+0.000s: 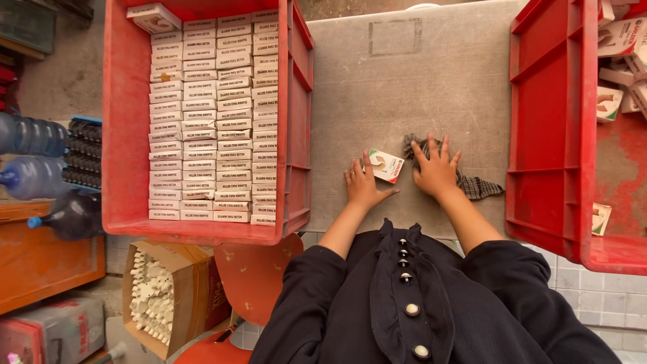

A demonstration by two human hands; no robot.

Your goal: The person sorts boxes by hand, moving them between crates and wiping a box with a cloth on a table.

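Seen from above, a small white box [386, 165] is steadied on the grey tabletop [404, 87] by the spread left hand [364, 183], while the right hand [435, 168] is pressed flat, fingers splayed, on a dark checked cloth [476, 186], between two red crates [128, 168].

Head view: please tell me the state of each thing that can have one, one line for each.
Left crate: nearly full, small boxes packed in neat rows.
Right crate: partly filled, boxes lying loose.
Small box: closed, flat on the table, left hand touching it.
Cloth: crumpled, right hand flat on it, fingers spread.
Cardboard box: open, full of white pieces.
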